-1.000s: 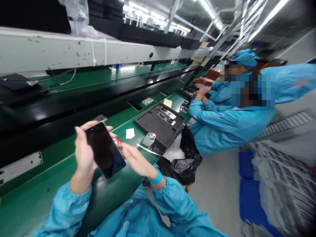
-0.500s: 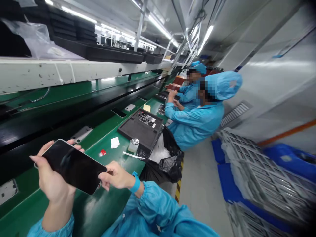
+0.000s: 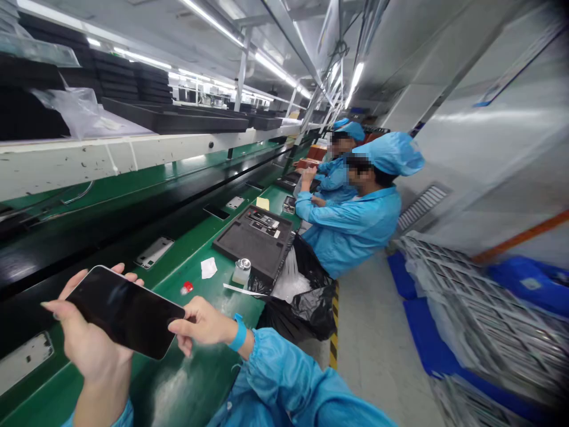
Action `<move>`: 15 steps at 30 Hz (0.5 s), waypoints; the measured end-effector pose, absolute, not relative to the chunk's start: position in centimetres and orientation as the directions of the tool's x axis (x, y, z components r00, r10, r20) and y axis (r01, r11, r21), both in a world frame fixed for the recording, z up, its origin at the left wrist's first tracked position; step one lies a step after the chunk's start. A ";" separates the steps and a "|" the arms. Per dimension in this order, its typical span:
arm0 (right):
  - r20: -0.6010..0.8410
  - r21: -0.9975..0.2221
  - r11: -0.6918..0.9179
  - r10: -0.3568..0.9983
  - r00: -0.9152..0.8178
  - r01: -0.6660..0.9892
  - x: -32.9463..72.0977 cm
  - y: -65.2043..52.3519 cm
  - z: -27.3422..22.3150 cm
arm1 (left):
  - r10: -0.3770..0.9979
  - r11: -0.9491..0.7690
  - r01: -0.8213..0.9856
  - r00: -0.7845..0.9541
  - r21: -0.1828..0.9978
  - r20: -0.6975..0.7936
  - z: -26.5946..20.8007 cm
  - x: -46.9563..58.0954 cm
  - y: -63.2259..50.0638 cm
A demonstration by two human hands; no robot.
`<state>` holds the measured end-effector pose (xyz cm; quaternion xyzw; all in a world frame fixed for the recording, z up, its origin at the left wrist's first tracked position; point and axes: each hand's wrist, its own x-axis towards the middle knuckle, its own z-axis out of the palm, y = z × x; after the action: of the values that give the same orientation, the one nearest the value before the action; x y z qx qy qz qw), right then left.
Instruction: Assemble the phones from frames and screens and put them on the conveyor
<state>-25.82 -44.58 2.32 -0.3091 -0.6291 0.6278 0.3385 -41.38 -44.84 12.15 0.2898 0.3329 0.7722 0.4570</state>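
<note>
A smartphone (image 3: 124, 311) with a black glossy screen and a thin pale rim is held up, screen towards me, above the green bench (image 3: 178, 385). My left hand (image 3: 91, 344) grips its left end from beneath, the thumb along the near edge and fingertips showing past the far edge. My right hand (image 3: 202, 323), with a blue band at the wrist, pinches the phone's right corner between thumb and fingers. On the bench beyond lie a small red-and-clear item (image 3: 187, 287), a white paper piece (image 3: 208, 268) and a small clear bottle with a metal top (image 3: 242, 271).
A black foam tray (image 3: 249, 243) holds several phone parts. Beside it hangs a black plastic bag (image 3: 317, 302) with white film inside. Phone frames (image 3: 154, 252) lie along the line. Two co-workers in blue (image 3: 351, 219) sit farther along; racks (image 3: 493, 314) stand at the right.
My view has shifted slightly, so the scene sits differently in the picture. Both hands still hold the phone, which appears a little lower and further left.
</note>
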 end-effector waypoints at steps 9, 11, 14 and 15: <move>0.068 -0.985 -0.061 0.720 -0.691 -0.161 -28.6 -44.1 1.7 | 0.845 -0.429 -0.400 -0.494 0.810 0.204 10.9 -41.5 -43.7; 0.069 -0.980 -0.075 0.738 -0.671 -0.183 -28.3 -43.2 1.2 | 0.831 -0.436 -0.375 -0.517 0.818 0.205 10.2 -40.9 -42.7; 0.041 -0.974 -0.102 0.793 -0.608 -0.200 -26.8 -41.8 0.0 | 0.837 -0.414 -0.398 -0.520 0.819 0.170 9.0 -39.0 -40.5; 0.031 -0.971 -0.114 0.808 -0.588 -0.208 -25.9 -41.5 -0.3 | 0.861 -0.383 -0.432 -0.487 0.817 0.146 8.5 -38.0 -39.4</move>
<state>-25.90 -41.49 -0.27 -0.2693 -0.5566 0.6960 0.3650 -38.01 -39.39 8.53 0.2904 0.3694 0.7793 0.4147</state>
